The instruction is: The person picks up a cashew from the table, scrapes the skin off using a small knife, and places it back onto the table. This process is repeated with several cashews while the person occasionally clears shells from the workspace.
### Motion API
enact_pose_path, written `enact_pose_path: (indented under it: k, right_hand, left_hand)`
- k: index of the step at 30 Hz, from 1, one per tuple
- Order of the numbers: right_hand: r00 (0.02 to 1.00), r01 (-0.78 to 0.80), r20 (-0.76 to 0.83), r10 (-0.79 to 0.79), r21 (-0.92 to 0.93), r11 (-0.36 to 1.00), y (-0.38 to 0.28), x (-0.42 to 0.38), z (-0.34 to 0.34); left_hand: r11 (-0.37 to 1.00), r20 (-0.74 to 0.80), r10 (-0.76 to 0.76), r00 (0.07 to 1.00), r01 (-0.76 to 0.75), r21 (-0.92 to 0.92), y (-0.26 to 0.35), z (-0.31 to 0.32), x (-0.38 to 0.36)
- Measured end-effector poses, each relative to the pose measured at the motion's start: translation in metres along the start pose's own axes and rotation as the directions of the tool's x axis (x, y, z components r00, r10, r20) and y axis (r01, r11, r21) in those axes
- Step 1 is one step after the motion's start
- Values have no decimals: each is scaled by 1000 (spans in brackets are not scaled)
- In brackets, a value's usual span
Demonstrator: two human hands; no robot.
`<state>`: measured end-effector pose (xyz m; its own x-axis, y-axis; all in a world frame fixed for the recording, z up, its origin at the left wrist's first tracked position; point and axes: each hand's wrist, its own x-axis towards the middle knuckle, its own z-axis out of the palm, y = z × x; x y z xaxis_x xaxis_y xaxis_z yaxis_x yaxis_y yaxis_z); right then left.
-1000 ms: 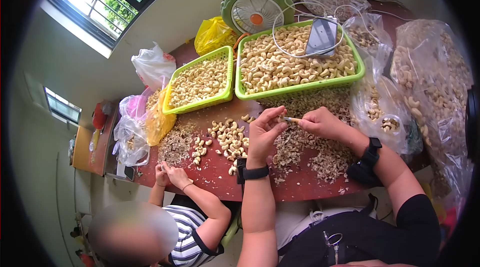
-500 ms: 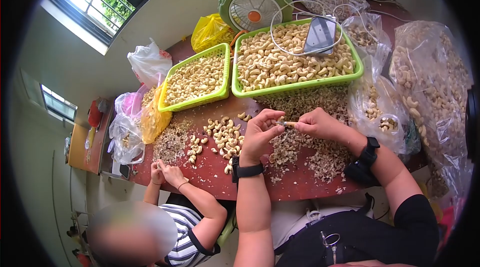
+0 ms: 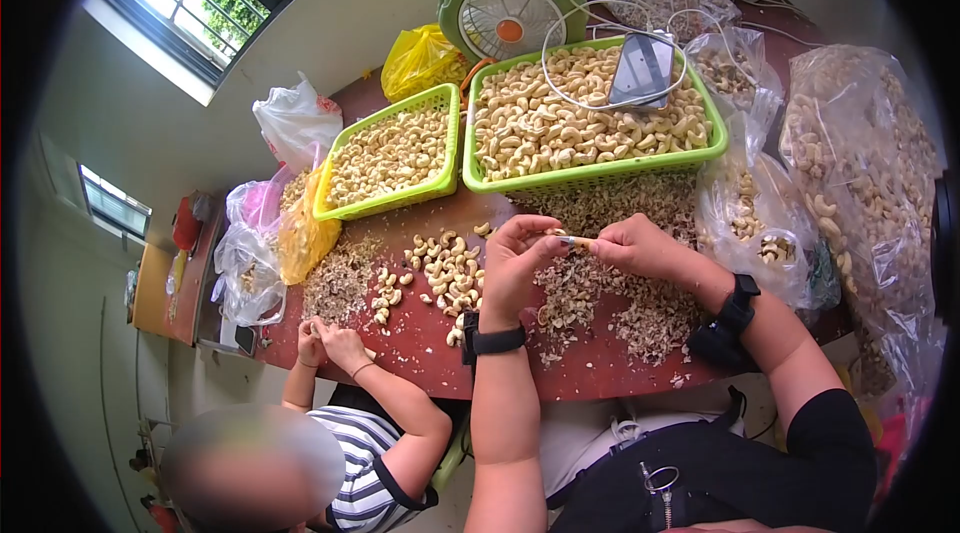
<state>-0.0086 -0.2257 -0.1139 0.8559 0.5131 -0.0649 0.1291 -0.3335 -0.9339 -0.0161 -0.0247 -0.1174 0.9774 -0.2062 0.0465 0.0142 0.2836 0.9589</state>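
Observation:
My right hand (image 3: pixel 630 244) is closed round the handle of a small knife (image 3: pixel 574 241), its tip pointing at my left hand. My left hand (image 3: pixel 520 258) pinches a small piece, apparently a cashew (image 3: pixel 555 232), at the blade; the fingers partly hide it. Below both hands lie brown skin scraps (image 3: pixel 580 298) on the red table (image 3: pixel 480 373). A loose pile of cashews (image 3: pixel 452 273) sits left of my left wrist. Behind my hands stands a large green basket (image 3: pixel 600 169) full of cashews, with a phone (image 3: pixel 641 70) and white cable on top.
A smaller green basket (image 3: pixel 390 201) of cashews stands at the left. Plastic bags (image 3: pixel 860 183) of nuts line the right side, and more bags (image 3: pixel 250 258) the left. A green fan (image 3: pixel 510 13) is at the back. Another person's hands (image 3: pixel 330 343) work at the lower left.
Both hands stay nearly in place, with small shifts of my left fingers and the knife. The other person's head has moved slightly left.

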Motion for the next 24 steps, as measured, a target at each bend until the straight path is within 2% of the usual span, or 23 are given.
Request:
enact_pose_path:
  k: [2, 4, 10, 20, 24]
  right_hand:
    - [1000, 9, -26, -10, -3, 1000, 3, 2, -1]
    - [1000, -4, -31, 5, 33, 999, 7, 3, -3]
    - [999, -19, -33, 24, 128, 992, 7, 4, -6]
    - [1000, -2, 10, 1, 133, 991, 10, 5, -3]
    - [1000, -20, 11, 19, 151, 988, 7, 4, -3]
  left_hand:
    - [999, -35, -19, 999, 17, -37, -1, 0, 1]
    - [984, 12, 41, 999, -39, -174, -3, -1, 0]
    - [952, 19, 38, 999, -31, -305, -5, -1, 2]
    - [966, 47, 75, 996, -61, -250, -7, 3, 3]
    - [981, 75, -7, 997, 21, -191, -8, -2, 2]
